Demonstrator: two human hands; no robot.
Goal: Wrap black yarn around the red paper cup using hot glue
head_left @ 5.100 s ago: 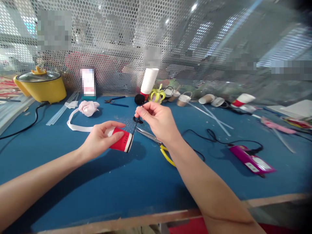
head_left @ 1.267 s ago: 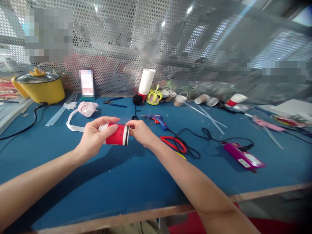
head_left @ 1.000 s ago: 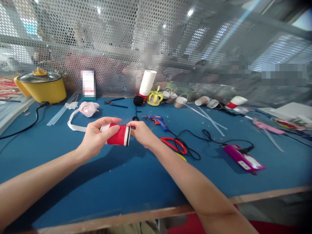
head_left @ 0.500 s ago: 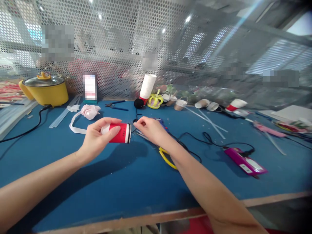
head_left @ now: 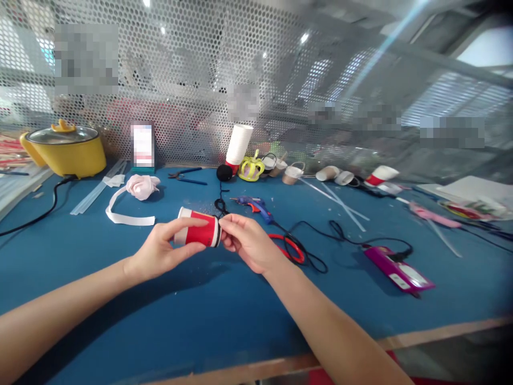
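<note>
**Red paper cup held sideways between both hands**

A red paper cup is held on its side just above the blue table, its white-and-black rim turned to the right. The left hand is closed around the cup's body, thumb below and fingers on top. The right hand is pinched together at the cup's rim, where a thin black cord meets it; whether the cord itself is gripped cannot be told. Behind the cup, the cord runs up to a black pompom. Just right of the cup lie a blue glue gun and red scissors. Left of the cup a pink fabric rose with a white ribbon is laid out, and far left of it a yellow pot stands. Well to the right of the cup a magenta device rests on its black cable.
</note>
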